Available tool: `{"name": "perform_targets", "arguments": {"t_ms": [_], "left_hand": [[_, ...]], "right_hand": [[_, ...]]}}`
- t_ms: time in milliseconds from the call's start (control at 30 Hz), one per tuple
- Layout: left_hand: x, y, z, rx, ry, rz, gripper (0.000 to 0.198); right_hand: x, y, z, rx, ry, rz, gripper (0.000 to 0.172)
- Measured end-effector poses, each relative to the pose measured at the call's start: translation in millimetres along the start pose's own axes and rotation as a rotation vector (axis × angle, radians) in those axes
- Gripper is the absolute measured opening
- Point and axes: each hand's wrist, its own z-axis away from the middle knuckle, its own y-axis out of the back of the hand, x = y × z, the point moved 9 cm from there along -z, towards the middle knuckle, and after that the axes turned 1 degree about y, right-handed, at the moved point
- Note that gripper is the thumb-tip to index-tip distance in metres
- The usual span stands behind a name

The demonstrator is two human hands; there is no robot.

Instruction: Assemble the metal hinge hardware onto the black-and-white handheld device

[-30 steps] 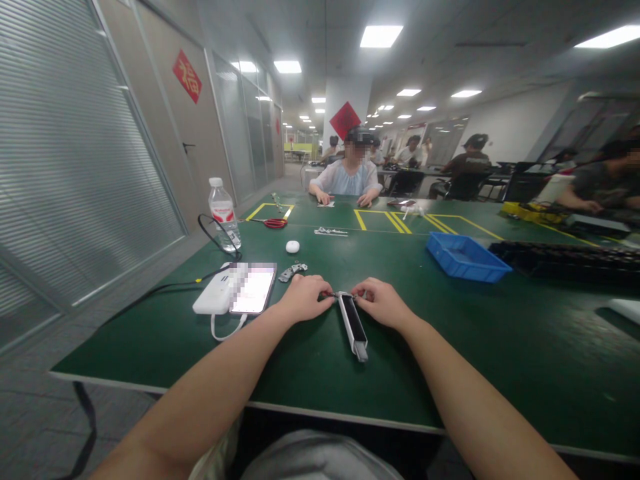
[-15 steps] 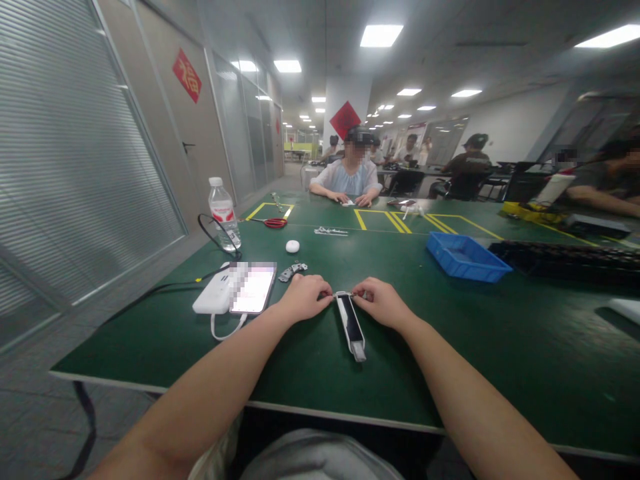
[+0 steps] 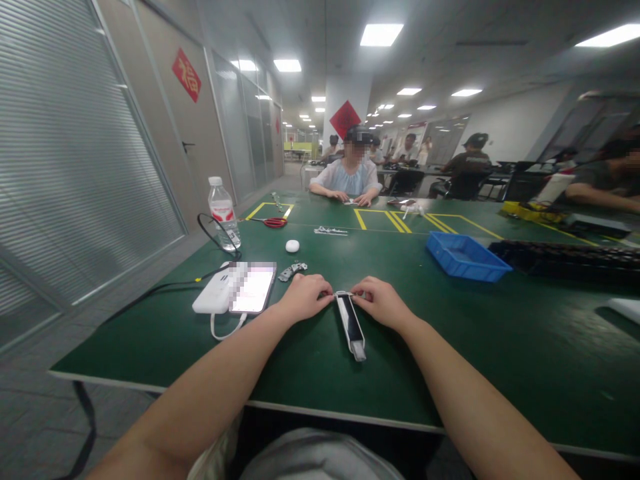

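A long, narrow white-framed device (image 3: 351, 320) with a black face lies on the green table, pointing toward me. A grey tab (image 3: 358, 351) sticks out of its near end. At the left of its far end, my left hand (image 3: 307, 297) is closed in a pinch. My right hand (image 3: 383, 301) pinches at the same end from the right. Something thin and pale shows between the fingertips, too small to name. Both forearms rest low over the table edge.
Left of my hands lie a phone (image 3: 254, 287), a white power bank (image 3: 213, 293) and curved metal pieces (image 3: 293, 271). Beyond stand a water bottle (image 3: 223, 213), a white case (image 3: 293, 246) and red-handled scissors (image 3: 275, 223). A blue tray (image 3: 465, 257) sits right. A person (image 3: 347, 177) sits opposite.
My hands and the device hold nearly the same position. Across the table, the person's hands have shifted slightly.
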Motion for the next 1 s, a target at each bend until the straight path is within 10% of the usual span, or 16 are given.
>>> {"name": "perform_targets", "arguments": {"t_ms": [1000], "left_hand": [[-27.2,0.7,1.6,-0.050,0.116,0.028,0.052]], "right_hand": [[8.2,-2.9,-0.3,-0.032,-0.085,-0.005,0.018]]}}
